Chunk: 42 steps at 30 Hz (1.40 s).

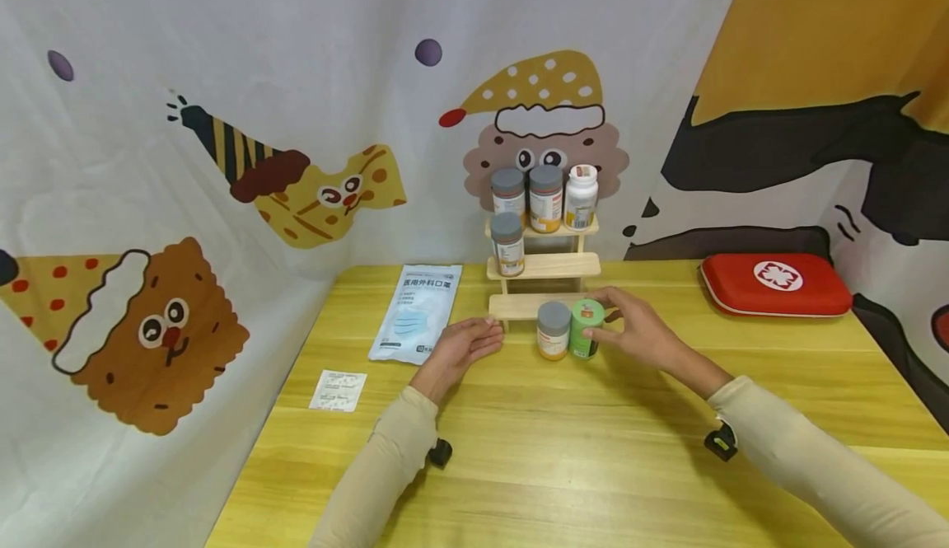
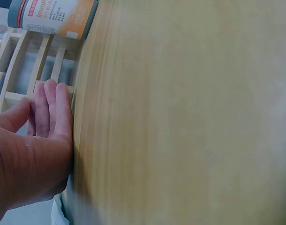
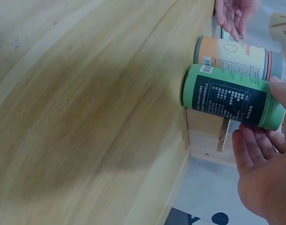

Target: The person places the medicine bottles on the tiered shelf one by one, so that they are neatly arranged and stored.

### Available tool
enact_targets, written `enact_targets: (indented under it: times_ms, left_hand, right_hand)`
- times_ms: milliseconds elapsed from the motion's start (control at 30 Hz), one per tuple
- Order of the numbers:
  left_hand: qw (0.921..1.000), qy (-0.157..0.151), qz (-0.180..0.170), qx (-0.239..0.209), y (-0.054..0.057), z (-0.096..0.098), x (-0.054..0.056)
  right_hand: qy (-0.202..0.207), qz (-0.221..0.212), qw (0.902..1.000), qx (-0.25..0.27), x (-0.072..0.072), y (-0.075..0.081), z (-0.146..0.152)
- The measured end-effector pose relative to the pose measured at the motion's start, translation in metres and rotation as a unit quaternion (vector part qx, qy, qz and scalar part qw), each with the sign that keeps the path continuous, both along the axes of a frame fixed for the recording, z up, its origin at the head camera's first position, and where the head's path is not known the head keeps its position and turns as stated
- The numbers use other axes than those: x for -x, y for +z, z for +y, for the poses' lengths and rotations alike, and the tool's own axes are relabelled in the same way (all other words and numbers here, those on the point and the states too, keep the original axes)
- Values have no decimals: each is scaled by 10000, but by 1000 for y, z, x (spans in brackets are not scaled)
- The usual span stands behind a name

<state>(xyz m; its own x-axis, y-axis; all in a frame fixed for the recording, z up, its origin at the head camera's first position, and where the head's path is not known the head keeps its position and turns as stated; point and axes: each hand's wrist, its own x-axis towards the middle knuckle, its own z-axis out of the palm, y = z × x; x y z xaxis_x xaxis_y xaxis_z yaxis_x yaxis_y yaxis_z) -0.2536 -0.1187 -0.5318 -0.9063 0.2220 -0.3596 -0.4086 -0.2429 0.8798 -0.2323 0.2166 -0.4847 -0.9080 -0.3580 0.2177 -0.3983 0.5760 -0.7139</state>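
Note:
My right hand (image 1: 643, 330) holds a green canister (image 3: 222, 99) near its lid, thumb on one side and fingers on the other. The canister stands upright on the table, close beside a grey-lidded supplement jar (image 1: 553, 342). Both are in front of the lowest tier of a small wooden three-step stand (image 1: 559, 264). My left hand (image 1: 458, 352) rests at the stand's lower left corner, its fingers extended toward the leg and nothing in its grasp. One grey-lidded jar (image 1: 508, 253) sits at the left of the middle tier.
On the top tier stand two grey-lidded jars (image 1: 546, 208) and a white bottle (image 1: 582, 202). A mask packet (image 1: 417, 309) lies left of the stand, with a small white sachet (image 1: 338, 391) nearer. A red first-aid case (image 1: 774, 284) is at the back right, before a patterned cloth.

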Motion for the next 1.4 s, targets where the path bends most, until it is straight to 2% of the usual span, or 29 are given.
enact_targets:
  times_ms: [433, 800, 1100, 1267, 1400]
  left_hand:
    - [10000, 68, 10, 61, 0, -2, 1]
    - [10000, 58, 17, 36, -1, -1, 0]
    - [10000, 29, 37, 24, -1, -1, 0]
    - [10000, -13, 27, 35, 0, -1, -1]
    - [10000, -49, 47, 55, 1, -1, -1]
  right_hand:
    - [-120, 172, 9997, -114, 5, 23, -5]
    - [-166, 170, 9996, -157, 4, 36, -7]
    - [-300, 296, 9990, 118, 9, 55, -9]
    - [-299, 534, 9981, -67, 9, 63, -14]
    - [-324, 888, 9953, -204, 10, 69, -20]
